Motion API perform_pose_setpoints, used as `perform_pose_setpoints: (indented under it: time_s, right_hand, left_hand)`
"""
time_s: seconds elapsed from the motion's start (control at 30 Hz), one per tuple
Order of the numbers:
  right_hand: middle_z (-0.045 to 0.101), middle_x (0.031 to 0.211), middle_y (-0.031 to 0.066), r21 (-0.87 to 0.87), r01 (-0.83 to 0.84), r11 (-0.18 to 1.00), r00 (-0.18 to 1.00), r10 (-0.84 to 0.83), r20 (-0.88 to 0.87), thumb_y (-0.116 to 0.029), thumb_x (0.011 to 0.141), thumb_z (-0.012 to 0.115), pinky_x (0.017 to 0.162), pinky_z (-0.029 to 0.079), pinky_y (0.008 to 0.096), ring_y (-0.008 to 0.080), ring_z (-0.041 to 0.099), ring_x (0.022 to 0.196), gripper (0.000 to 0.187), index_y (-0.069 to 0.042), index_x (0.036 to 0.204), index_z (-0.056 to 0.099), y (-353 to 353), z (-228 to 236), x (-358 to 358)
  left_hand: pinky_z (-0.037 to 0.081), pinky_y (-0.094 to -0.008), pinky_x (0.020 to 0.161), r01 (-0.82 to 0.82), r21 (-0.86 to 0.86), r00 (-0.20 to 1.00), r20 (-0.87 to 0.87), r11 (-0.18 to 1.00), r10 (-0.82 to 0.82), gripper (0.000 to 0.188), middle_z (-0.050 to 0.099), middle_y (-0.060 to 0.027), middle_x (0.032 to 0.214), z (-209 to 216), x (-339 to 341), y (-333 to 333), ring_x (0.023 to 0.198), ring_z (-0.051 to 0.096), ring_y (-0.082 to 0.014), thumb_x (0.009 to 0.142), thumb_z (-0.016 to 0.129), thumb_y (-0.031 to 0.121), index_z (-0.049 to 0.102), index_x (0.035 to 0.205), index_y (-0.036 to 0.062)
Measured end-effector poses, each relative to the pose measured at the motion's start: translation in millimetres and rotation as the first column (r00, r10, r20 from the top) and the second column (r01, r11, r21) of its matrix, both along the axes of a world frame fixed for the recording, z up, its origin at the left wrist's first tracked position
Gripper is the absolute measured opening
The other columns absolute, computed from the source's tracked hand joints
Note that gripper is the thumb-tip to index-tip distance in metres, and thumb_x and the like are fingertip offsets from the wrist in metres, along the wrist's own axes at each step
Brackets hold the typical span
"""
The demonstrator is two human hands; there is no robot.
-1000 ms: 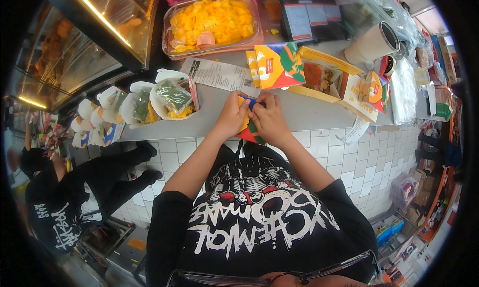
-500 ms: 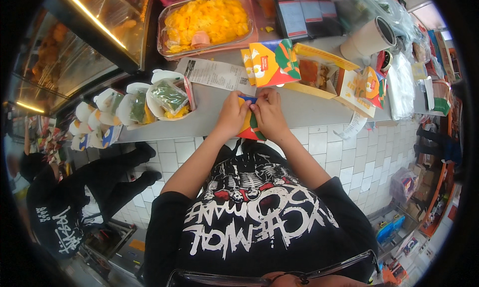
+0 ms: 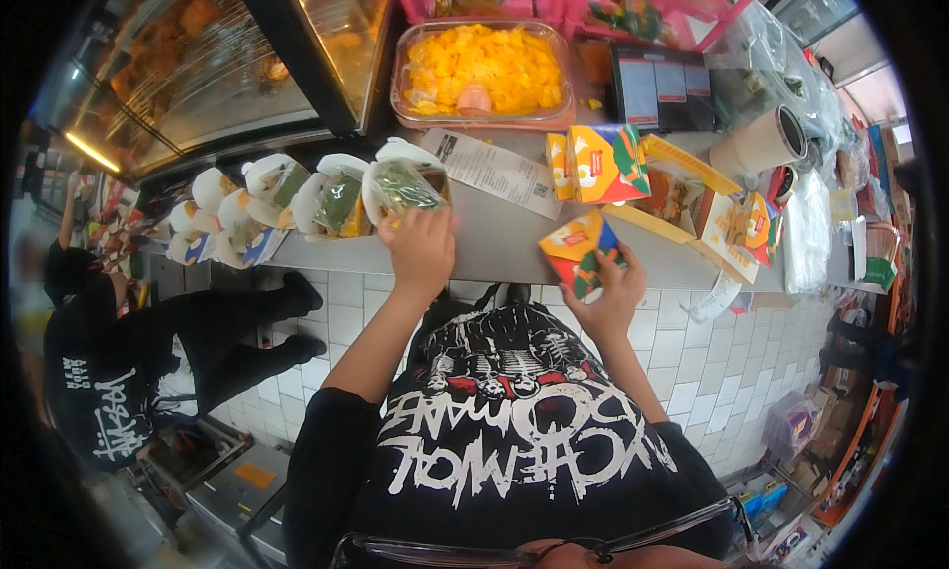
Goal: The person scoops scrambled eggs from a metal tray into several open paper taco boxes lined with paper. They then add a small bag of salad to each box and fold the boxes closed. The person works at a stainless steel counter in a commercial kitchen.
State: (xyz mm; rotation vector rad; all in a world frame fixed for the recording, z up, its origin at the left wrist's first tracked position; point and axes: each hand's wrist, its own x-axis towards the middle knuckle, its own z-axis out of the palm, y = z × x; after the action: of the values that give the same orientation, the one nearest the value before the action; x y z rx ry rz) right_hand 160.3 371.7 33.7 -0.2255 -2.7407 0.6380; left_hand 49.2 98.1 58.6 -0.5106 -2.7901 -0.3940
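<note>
In my right hand (image 3: 605, 294) is a folded carton (image 3: 573, 245) in yellow, red, green and blue, held at the counter's near edge. My left hand (image 3: 421, 248) has its fingers on the near side of an open takeaway box (image 3: 413, 152), the rightmost of a row. A clear packet of green leaves (image 3: 403, 186) lies in that box. Beside it stands another open box with a similar green packet (image 3: 339, 203). A matching closed carton (image 3: 598, 162) stands farther back, next to a yellow box of food (image 3: 668, 195).
A clear tub of yellow shredded food (image 3: 484, 70) stands at the back, a printed receipt (image 3: 494, 172) before it. To the right are a tablet (image 3: 664, 87), a white cup (image 3: 756, 139) and plastic bags (image 3: 809, 218). A heated glass display (image 3: 208, 55) is at left; another person (image 3: 109, 371) stands there.
My hands have parted: the right moved right with the carton, the left moved left to the open box. The whole view has shifted, so the counter sits farther right and lower.
</note>
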Motion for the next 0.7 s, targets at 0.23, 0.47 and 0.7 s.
perform_pose_setpoints:
  time_s: [0.23, 0.47, 0.7]
  right_hand:
    - [0.037, 0.142, 0.0175, 0.111, 0.226, 0.968, 0.919, -0.174, -0.355, -0.052, 0.067, 0.081, 0.103, 0.028, 0.0526, 0.0365, 0.034, 0.13, 0.085, -0.008, 0.13, 0.044, -8.4, 11.5, -4.3]
    - [0.05, 0.138, 0.0184, -0.187, -0.473, 0.861, 0.88, 0.452, -0.147, -0.022, 0.079, 0.074, 0.107, 0.034, 0.0486, 0.0365, 0.042, 0.132, 0.062, -0.004, 0.133, 0.049, -128.8, -5.0, -81.0]
    - [0.043, 0.143, 0.0195, -0.203, -0.61, 0.766, 0.779, 0.626, 0.023, -0.02, 0.077, 0.073, 0.111, 0.027, 0.0455, 0.0327, 0.042, 0.132, 0.072, -0.004, 0.139, 0.04, -123.3, -16.8, -126.7]
  left_hand:
    - [0.03, -0.0483, 0.103, 0.193, 0.624, 0.967, -0.252, 0.757, -0.039, 0.062, 0.046, -0.0173, 0.124, -14.1, 22.9, -39.7, 0.12, 0.044, -0.0295, 0.077, 0.07, 0.011, 0.042, 0.131, -0.0008]
    - [0.029, -0.0431, 0.107, 0.136, 0.548, 0.982, 0.033, 0.826, -0.183, 0.09, 0.026, -0.0223, 0.153, -28.2, -10.9, -62.2, 0.13, 0.036, -0.0385, 0.08, 0.073, 0.031, 0.024, 0.147, -0.0035]
    - [0.031, -0.0474, 0.102, 0.368, 0.453, 0.915, -0.019, 0.812, -0.404, 0.042, 0.06, -0.0122, 0.128, -37.0, -43.6, -59.3, 0.123, 0.049, -0.0323, 0.091, 0.056, 0.038, 0.065, 0.116, 0.0054]
